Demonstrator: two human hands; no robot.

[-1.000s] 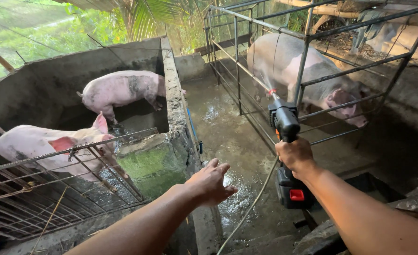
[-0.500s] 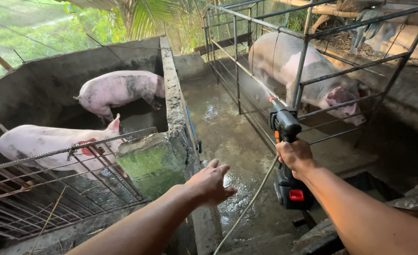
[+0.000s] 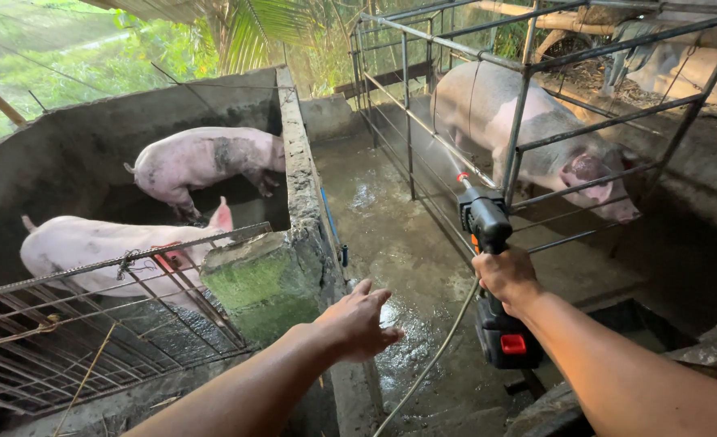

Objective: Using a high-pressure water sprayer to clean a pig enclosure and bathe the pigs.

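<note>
The right hand (image 3: pixel 506 277) is wrapped around the grip of a black spray gun (image 3: pixel 488 226), fingers curled tight about it, so the gun's body rises from the fist toward 11 o'clock and its battery block (image 3: pixel 506 340) hangs below the wrist at 6 o'clock. On that block sits a small red square patch; an orange strip shows on the gun just above the fingers, and the nozzle tip is red. A thin spray leaves the nozzle toward the large pig (image 3: pixel 528 129) behind the steel cage bars (image 3: pixel 520 97). A hose (image 3: pixel 431 360) trails down from the gun toward 7 o'clock across the wet floor (image 3: pixel 391 235).

The left hand (image 3: pixel 357 322) holds nothing; it hovers palm down, fingers loosely spread, over the concrete wall (image 3: pixel 298 178). At 10 o'clock, two pigs (image 3: pixel 205 158) stand in the walled pen, behind a wire gate (image 3: pixel 108 316).
</note>
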